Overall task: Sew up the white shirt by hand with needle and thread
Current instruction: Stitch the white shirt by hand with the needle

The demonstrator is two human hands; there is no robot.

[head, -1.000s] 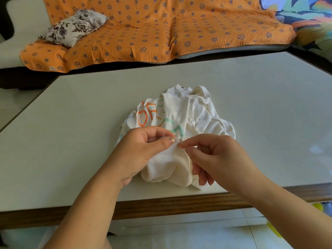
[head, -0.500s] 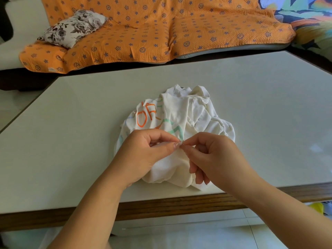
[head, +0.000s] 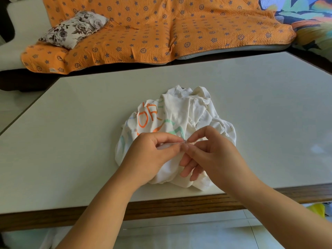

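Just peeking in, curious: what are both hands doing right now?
Left hand: pinches a fold of the white shirt.
Right hand: pinches something tiny, probably the needle.

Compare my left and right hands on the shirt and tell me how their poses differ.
The left hand pinches a fold of the white shirt, while the right hand pinches something tiny, apparently the needle. The left hand's other fingers are tucked under; the right hand's hang loose and spread. Both grips are thumb-to-forefinger and meet at one spot.
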